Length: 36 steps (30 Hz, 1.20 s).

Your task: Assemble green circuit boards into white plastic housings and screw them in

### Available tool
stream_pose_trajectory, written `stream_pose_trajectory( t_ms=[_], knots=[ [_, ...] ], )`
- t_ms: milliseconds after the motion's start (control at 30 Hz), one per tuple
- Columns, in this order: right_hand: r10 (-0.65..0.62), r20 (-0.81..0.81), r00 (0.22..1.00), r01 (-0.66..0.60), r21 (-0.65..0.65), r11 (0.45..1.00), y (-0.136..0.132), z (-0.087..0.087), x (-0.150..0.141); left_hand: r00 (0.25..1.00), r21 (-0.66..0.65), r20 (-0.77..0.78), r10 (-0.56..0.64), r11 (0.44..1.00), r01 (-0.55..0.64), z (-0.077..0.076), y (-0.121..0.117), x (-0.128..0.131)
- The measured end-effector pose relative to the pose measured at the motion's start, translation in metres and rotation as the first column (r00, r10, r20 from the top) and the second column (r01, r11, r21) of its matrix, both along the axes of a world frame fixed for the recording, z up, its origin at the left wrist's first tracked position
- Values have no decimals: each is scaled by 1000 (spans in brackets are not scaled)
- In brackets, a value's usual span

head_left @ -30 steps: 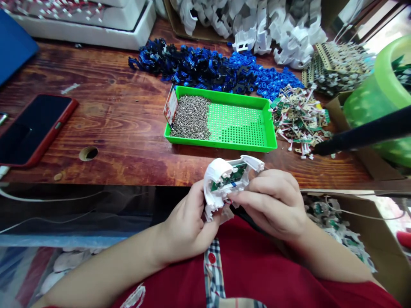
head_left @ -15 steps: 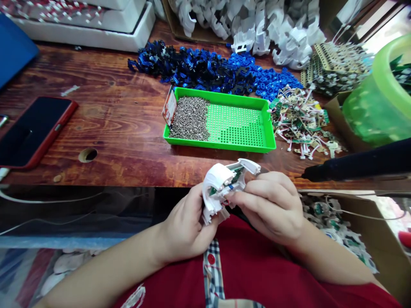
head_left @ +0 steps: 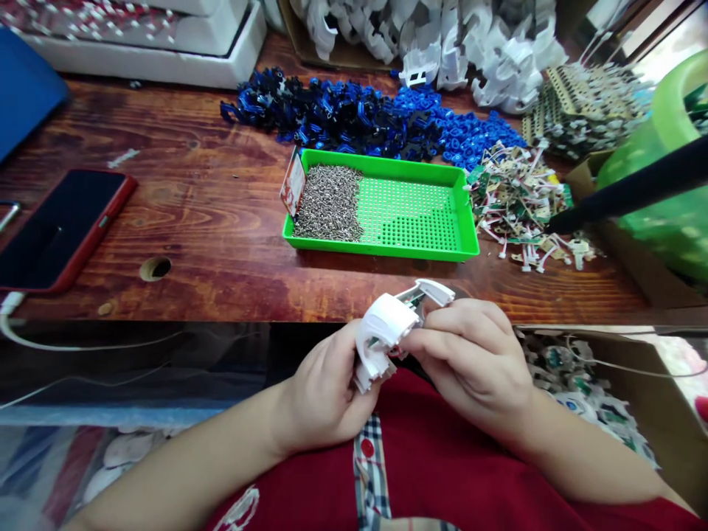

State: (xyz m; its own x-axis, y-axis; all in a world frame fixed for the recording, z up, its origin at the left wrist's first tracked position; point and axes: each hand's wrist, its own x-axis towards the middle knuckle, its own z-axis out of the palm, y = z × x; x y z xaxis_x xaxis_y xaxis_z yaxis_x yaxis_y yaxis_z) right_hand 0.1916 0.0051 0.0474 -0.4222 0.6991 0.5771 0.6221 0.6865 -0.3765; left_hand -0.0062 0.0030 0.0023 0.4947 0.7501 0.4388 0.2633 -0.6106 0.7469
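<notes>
A curved white plastic housing [head_left: 386, 324] is held between both hands, just off the table's front edge. A bit of green circuit board shows inside it. My left hand [head_left: 335, 391] wraps around the housing's left side, thumb underneath. On the other side, the fingers of my right hand [head_left: 476, 361] are closed and pinch at its right, inner part; the fingertips are partly hidden, and a small reddish bit shows beside them. Beyond the hands lies a green tray [head_left: 381, 252] with a heap of small screws [head_left: 329, 203] in its left half.
Blue and black plastic parts [head_left: 332, 114] are heaped behind the tray, white housings [head_left: 498, 51] in a box beyond. Wired circuit boards [head_left: 517, 199] lie right, under a black screwdriver-like tool [head_left: 625, 188]. A phone [head_left: 60, 228] lies left. Below right stands a box of assembled housings [head_left: 586, 398].
The housing has tilted, so its rounded outer side faces up more and less board shows. Both hands shifted slightly right. The black tool has swung upward, away from the table's front edge.
</notes>
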Motion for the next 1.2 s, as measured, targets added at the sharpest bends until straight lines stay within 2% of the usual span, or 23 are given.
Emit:
stream_pose_trajectory(
  t_ms=[133,267,400,467,500,567,633,700,767,833,1033,1200],
  knots=[
    [-33,-26,999,32,-42,999,-3,-2,-1,999,-17,-44,10,1000,-11,1,0,0],
    [-26,-75,997,28,25,999,-6,-11,0,1000,-7,3,-16,1000,16,2,0,1],
    [-4,-269,963,31,97,995,-8,-22,3,999,-145,24,24,989,-21,-3,-1,-1],
    [-53,-406,913,110,119,987,-9,-26,4,997,-189,20,75,979,-70,-6,-2,-2],
    [-94,-469,878,156,94,983,-10,-28,4,997,-187,3,82,979,-80,-6,-2,-3],
    [-194,-566,802,188,-69,980,-11,-30,3,997,-146,-51,52,987,-59,-5,-1,-4],
    [-245,-605,758,82,-285,955,-12,-30,2,995,-96,-103,14,995,-24,-1,1,-3],
    [-180,-629,756,-105,-388,916,-14,-29,0,992,-53,-123,2,999,-8,3,2,-2],
    [-87,-660,747,-239,-388,890,-15,-28,-1,991,-39,-133,2,999,-7,6,3,-1],
    [-50,-671,740,-275,-370,887,-15,-28,-2,991,-39,-133,-2,999,-3,7,2,-1],
    [-209,-636,743,-171,-482,859,-8,-35,0,988,-128,-149,-48,991,29,6,0,1],
    [-280,-673,685,-219,-557,801,-7,-24,23,920,-260,-283,-273,945,200,2,12,7]
  ],
)
